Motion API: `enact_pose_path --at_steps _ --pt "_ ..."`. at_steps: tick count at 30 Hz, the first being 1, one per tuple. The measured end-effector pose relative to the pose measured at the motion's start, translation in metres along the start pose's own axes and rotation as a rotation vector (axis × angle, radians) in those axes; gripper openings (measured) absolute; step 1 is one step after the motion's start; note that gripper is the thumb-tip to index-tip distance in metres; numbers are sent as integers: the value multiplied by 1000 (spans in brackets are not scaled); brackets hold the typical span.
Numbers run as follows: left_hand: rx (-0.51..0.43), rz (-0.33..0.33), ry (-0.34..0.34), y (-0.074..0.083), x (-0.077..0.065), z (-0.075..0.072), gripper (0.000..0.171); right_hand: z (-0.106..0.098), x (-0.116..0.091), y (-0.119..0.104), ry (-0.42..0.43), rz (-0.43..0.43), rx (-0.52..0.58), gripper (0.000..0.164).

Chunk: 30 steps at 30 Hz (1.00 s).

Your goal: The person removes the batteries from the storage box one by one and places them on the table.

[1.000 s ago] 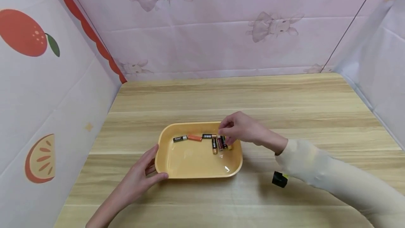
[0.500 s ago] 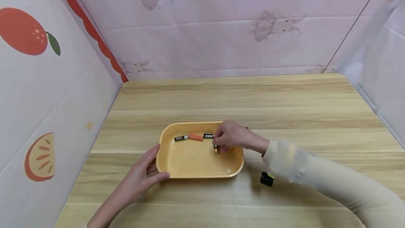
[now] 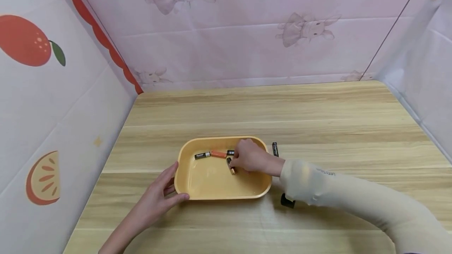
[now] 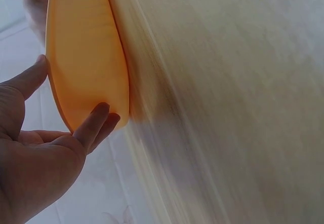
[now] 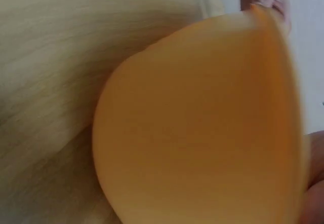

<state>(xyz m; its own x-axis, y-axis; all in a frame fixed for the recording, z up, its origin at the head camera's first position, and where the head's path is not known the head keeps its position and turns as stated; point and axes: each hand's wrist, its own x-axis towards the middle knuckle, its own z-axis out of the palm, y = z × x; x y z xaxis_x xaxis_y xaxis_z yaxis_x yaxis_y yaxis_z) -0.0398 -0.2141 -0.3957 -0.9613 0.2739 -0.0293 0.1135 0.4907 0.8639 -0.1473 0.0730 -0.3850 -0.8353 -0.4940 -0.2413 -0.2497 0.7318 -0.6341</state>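
A yellow plastic tub [image 3: 212,198] sits on the table. My left hand [image 3: 159,193] holds its left end, thumb at the near corner and fingers against the outer wall; the left wrist view shows those fingers [image 4: 96,125] on the tub. Inside, a black battery [image 3: 203,155], an orange battery [image 3: 218,154] and a partly covered black battery [image 3: 230,152] lie along the far side. Reaching into the tub, my right hand [image 3: 251,156] pinches a black and copper battery [image 3: 232,170], which lies tilted. The hand hides the tub's right part.
On the wooden table [image 3: 318,117], another black battery [image 3: 275,149] lies just right of the tub. A small black object [image 3: 287,201] shows under the right sleeve [image 3: 339,191]. Printed cloth walls [image 3: 229,54] stand at the back and both sides.
My right hand has moved left and down inside the tub, and the black and copper battery has shifted left and tilted. The battery beside the tub has come into view. My left hand stays put.
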Motion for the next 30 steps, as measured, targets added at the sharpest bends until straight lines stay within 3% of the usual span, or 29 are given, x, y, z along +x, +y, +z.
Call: enact_pose_path --at_steps 7,15,19,24,30 --pt "2 -3 5 1 0 0 93 11 5 -6 33 -9 -24 33" --pt "7 -18 7 1 0 0 93 16 5 -10 -33 -21 -26 37" --pt "8 -36 8 0 0 2 94 24 8 1 -32 -81 -63 45" --pt "11 -44 6 1 0 2 95 16 1 -5 -49 -80 -68 46" --pt "5 -39 3 0 0 2 95 -2 -3 -6 2 -99 1 19"
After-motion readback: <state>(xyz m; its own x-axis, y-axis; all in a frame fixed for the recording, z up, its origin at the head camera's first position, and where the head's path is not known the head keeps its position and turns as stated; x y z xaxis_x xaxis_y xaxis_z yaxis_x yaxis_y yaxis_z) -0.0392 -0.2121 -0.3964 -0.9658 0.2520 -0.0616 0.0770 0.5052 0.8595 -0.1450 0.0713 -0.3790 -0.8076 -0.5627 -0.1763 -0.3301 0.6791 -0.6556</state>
